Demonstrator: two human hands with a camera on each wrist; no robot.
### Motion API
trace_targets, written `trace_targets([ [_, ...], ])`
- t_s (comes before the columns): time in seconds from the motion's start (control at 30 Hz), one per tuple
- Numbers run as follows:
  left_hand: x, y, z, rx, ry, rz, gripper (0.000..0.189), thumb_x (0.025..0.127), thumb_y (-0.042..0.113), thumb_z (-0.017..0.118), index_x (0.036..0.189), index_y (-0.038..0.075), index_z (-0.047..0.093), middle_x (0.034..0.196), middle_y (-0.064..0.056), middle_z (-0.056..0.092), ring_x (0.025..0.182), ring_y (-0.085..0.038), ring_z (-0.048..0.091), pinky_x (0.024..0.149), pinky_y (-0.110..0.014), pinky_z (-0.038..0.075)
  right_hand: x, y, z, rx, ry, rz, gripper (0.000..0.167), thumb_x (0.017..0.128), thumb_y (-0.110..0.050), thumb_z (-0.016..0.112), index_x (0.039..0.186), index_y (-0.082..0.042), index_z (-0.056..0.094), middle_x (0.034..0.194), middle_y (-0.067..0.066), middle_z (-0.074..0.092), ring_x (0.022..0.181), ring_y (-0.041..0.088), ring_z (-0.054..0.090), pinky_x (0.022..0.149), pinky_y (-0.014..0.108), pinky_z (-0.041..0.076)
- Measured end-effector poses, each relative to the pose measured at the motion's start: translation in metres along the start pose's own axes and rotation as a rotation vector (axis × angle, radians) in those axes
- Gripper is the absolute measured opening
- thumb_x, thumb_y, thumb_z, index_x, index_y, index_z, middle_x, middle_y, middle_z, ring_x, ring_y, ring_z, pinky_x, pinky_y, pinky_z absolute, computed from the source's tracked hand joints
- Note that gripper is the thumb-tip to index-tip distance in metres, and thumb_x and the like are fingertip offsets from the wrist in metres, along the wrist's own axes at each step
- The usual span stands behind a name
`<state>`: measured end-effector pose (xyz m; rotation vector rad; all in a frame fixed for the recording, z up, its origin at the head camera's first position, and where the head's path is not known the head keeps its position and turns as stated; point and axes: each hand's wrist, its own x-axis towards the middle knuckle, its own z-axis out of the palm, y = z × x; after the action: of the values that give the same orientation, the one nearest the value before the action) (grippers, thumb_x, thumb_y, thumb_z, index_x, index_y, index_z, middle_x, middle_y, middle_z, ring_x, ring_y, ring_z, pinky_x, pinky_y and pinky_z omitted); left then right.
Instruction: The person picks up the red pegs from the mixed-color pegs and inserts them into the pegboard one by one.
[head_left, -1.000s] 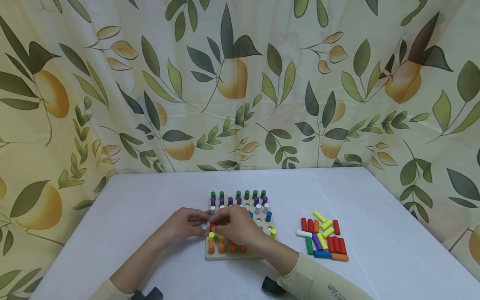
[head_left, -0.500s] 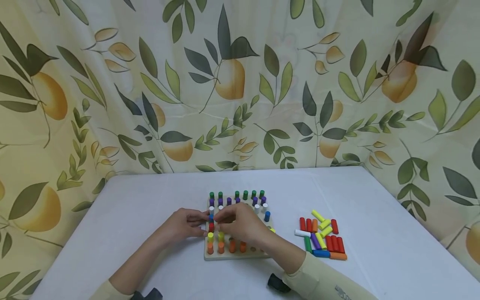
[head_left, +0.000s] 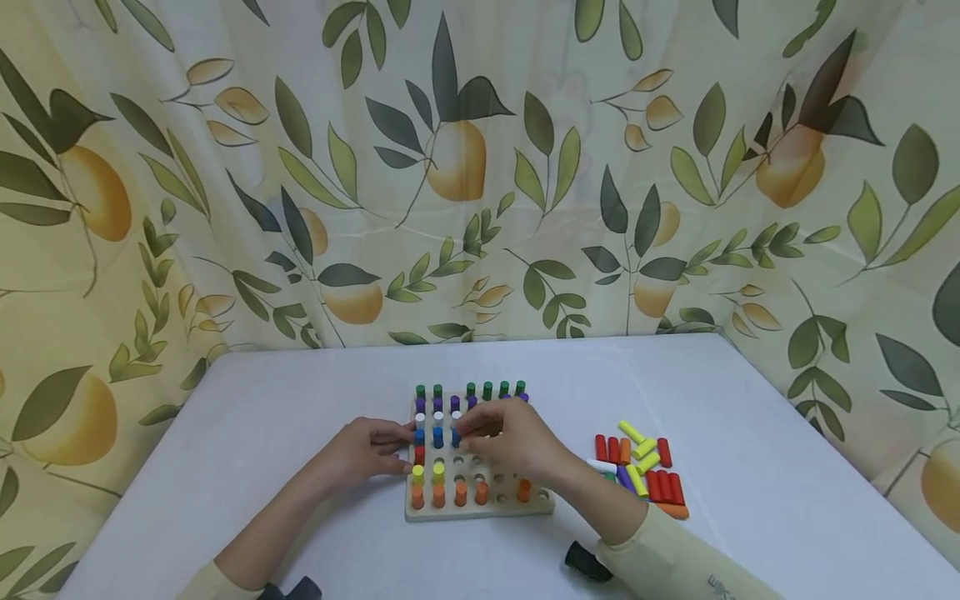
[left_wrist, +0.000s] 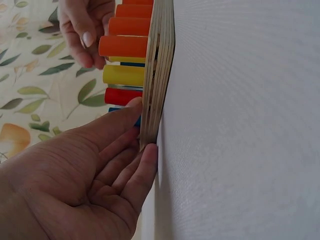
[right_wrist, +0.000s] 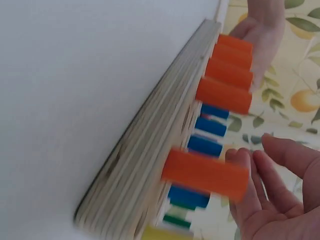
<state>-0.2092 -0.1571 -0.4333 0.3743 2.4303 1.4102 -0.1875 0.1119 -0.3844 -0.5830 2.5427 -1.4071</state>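
Observation:
A wooden pegboard [head_left: 480, 514] lies on the white table, with coloured pegs standing upright in rows. My left hand [head_left: 365, 447] grips its left edge; in the left wrist view the thumb lies beside a red peg [left_wrist: 122, 96], the little finger low on the board's side. Over the middle of the board is my right hand [head_left: 517, 433], its fingertips close to a blue peg [head_left: 456, 437]. In the right wrist view the right thumb and fingers stand apart, with nothing between them. Orange pegs [head_left: 417, 497] fill part of the front row, behind them two yellow pegs [head_left: 438, 473].
Right of the board lies a group of loose pegs [head_left: 663, 483], mostly red and yellow, partly hidden by the right forearm. Green pegs [head_left: 487, 389] stand along the board's back row. A black object [head_left: 587, 562] shows by the right sleeve. A leaf-and-fruit patterned curtain [head_left: 480, 250] hangs behind the table.
My right hand has moved right, from the red peg at the left edge to the middle of the board, uncovering the red peg and blue ones. The left hand stays on the edge.

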Motion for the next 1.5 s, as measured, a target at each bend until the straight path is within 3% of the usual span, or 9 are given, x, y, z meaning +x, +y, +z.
trace_targets([
  [0.27,0.0,0.001,0.0,0.008,0.015,-0.018,0.034,0.083,0.006,0.087,0.116,0.009,0.077,0.142,-0.015,0.061,0.126,-0.03,0.063,0.102,-0.044,0.052,-0.011,0.003,-0.022,0.077,0.013,-0.03,0.022,0.096,-0.012,0.076,0.118,-0.008,0.075,0.113,0.008,0.073,0.101,0.02,0.068,0.086,0.029,0.059],
  [0.5,-0.002,0.003,0.0,0.016,0.026,-0.027,0.035,0.082,0.005,0.087,0.115,0.008,0.077,0.142,-0.015,0.061,0.126,-0.031,0.062,0.102,-0.045,0.052,-0.02,0.006,-0.034,0.081,0.017,-0.045,0.029,0.096,-0.018,0.077,0.123,-0.008,0.074,0.115,0.01,0.073,0.103,0.022,0.067,0.087,0.031,0.059],
  [0.8,-0.004,-0.001,0.0,0.012,0.026,-0.028,0.034,0.082,0.005,0.087,0.114,0.008,0.077,0.142,-0.016,0.061,0.127,-0.031,0.062,0.102,-0.044,0.052,-0.028,0.012,-0.044,0.071,0.02,-0.008,0.028,0.097,-0.018,0.076,0.123,-0.009,0.073,0.116,0.007,0.072,0.104,0.023,0.066,0.087,0.032,0.059],
  [1.13,-0.001,0.001,0.003,0.027,0.018,-0.014,0.036,0.081,0.007,0.088,0.115,0.009,0.077,0.142,-0.015,0.061,0.126,-0.031,0.063,0.102,-0.044,0.052,-0.045,0.02,-0.068,0.046,0.082,0.029,0.031,0.096,-0.02,0.077,0.125,-0.008,0.073,0.117,0.008,0.073,0.107,0.021,0.067,0.094,0.039,0.057],
  [1.5,-0.001,0.001,0.004,0.018,0.027,-0.026,0.034,0.082,0.006,0.087,0.115,0.008,0.077,0.141,-0.015,0.062,0.126,-0.031,0.063,0.101,-0.044,0.053,-0.062,0.036,-0.087,0.025,0.14,0.106,0.027,0.095,-0.022,0.078,0.12,-0.013,0.075,0.116,0.004,0.074,0.106,0.022,0.068,0.089,0.041,0.058],
])
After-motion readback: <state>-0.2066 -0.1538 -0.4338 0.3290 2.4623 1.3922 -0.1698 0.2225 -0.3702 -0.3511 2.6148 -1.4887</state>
